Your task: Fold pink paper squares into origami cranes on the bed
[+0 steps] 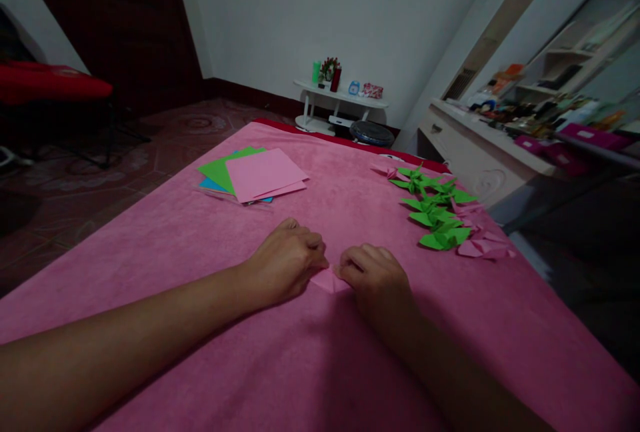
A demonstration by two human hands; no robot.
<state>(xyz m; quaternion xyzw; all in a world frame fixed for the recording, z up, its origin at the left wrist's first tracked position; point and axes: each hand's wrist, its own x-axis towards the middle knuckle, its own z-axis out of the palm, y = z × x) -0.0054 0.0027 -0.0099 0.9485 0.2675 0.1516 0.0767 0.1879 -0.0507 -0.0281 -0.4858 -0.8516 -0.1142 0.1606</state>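
Note:
A small folded piece of pink origami paper (330, 280) lies on the pink cloth, between my two hands. My left hand (290, 259) has its fingers curled and pinches the paper's left side. From the other side, my right hand (375, 279) grips the paper's right edge between thumb and bent fingers. Both hands rest low, close to the cloth, and they cover the outer parts of the paper. Only its middle, with a crease and a lower point, shows.
Loose square sheets (267, 174) in pink, green and blue lie at the back left. Several green folded paper cranes (433, 209) and pink folded pieces (485, 244) sit at the right edge. Beyond are a small white shelf (345, 93), a cluttered dresser (480, 139) and a red chair (55, 82).

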